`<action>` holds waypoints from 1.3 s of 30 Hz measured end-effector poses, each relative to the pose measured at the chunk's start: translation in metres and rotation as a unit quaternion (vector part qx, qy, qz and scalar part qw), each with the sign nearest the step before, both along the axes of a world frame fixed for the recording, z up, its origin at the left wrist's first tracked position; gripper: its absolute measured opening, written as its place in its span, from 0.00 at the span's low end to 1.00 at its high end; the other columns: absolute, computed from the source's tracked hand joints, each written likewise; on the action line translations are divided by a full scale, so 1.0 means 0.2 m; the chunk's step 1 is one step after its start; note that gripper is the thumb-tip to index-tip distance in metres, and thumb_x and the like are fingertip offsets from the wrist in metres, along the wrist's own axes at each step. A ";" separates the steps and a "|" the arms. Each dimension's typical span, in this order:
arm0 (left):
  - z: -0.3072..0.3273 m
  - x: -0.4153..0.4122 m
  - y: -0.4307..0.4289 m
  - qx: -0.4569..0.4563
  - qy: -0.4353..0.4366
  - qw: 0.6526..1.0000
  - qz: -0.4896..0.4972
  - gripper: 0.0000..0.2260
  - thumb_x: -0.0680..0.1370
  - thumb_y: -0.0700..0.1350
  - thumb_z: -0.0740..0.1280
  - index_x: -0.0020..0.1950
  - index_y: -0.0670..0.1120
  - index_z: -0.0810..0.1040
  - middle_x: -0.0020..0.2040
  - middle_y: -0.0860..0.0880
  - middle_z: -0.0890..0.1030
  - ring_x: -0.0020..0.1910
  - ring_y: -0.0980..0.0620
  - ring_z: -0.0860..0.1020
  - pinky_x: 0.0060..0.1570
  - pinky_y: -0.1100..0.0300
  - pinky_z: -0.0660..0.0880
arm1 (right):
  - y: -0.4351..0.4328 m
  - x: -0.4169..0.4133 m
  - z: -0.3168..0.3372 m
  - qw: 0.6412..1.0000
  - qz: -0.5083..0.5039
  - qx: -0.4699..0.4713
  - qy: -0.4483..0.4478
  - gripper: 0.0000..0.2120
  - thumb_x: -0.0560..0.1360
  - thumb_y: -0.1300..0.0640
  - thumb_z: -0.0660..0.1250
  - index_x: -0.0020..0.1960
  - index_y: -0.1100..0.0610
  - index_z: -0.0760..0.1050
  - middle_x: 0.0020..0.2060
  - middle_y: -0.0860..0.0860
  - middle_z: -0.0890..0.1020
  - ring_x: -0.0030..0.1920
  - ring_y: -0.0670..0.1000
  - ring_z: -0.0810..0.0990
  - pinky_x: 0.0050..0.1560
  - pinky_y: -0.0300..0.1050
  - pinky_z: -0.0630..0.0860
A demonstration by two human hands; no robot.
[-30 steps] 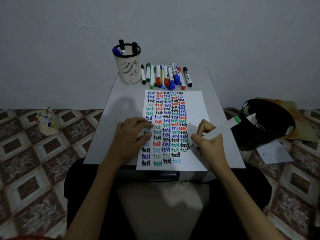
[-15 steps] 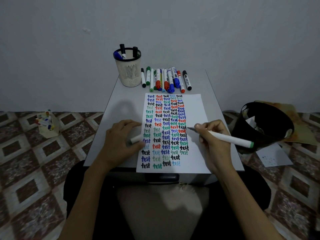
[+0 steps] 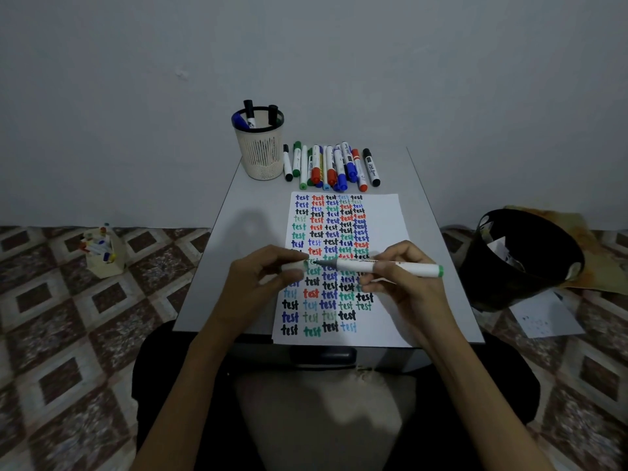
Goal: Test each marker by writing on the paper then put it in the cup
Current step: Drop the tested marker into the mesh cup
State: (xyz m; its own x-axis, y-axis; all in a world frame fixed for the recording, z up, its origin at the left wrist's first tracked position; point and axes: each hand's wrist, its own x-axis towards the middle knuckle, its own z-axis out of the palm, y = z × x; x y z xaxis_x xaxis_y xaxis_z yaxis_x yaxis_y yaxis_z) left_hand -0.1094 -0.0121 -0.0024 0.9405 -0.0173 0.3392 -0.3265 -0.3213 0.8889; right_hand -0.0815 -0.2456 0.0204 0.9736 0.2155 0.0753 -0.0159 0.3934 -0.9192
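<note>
so it's a small grey table (image 3: pixel 244 253) with the paper (image 3: pixel 387 226) full of colourful "test" scribbles near the front edge, a mesh cup (image 3: pixel 260 154) back left, and loose markers (image 3: pixel 331 166) lying just beside it

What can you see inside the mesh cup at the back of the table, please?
Three markers stand in the cup: a blue-capped marker, a black-capped marker and a second black marker. Their lower ends are hidden behind the cup's wall, so others may lie unseen.

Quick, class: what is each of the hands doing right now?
Left hand: closed, pinching the marker cap.
Right hand: closed, gripping the green-ended marker by its barrel.
</note>
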 end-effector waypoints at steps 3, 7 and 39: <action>0.02 0.00 -0.04 -0.004 -0.011 1.000 -0.012 0.09 0.73 0.41 0.71 0.52 0.49 0.80 0.50 0.55 0.82 0.51 0.54 0.80 0.48 0.62 0.78 | -0.01 0.00 0.00 1.000 0.006 -0.003 -0.003 0.08 0.69 0.73 0.66 0.37 0.61 0.76 0.31 0.63 0.81 0.31 0.57 0.82 0.34 0.45 0.80; 0.04 0.01 -0.07 0.005 -0.024 1.000 -0.019 0.09 0.72 0.42 0.70 0.52 0.50 0.80 0.49 0.55 0.82 0.50 0.56 0.80 0.49 0.62 0.78 | -0.01 0.00 0.00 1.000 0.007 -0.007 -0.008 0.06 0.69 0.72 0.67 0.39 0.63 0.74 0.32 0.63 0.81 0.31 0.57 0.82 0.34 0.45 0.81; 0.10 0.04 -0.06 0.055 -0.121 0.991 -0.009 0.10 0.70 0.46 0.72 0.50 0.45 0.82 0.45 0.52 0.82 0.45 0.54 0.81 0.46 0.60 0.78 | 0.07 -0.02 -0.02 0.996 0.052 0.049 0.062 0.07 0.66 0.67 0.71 0.39 0.62 0.73 0.39 0.62 0.82 0.37 0.58 0.84 0.38 0.45 0.82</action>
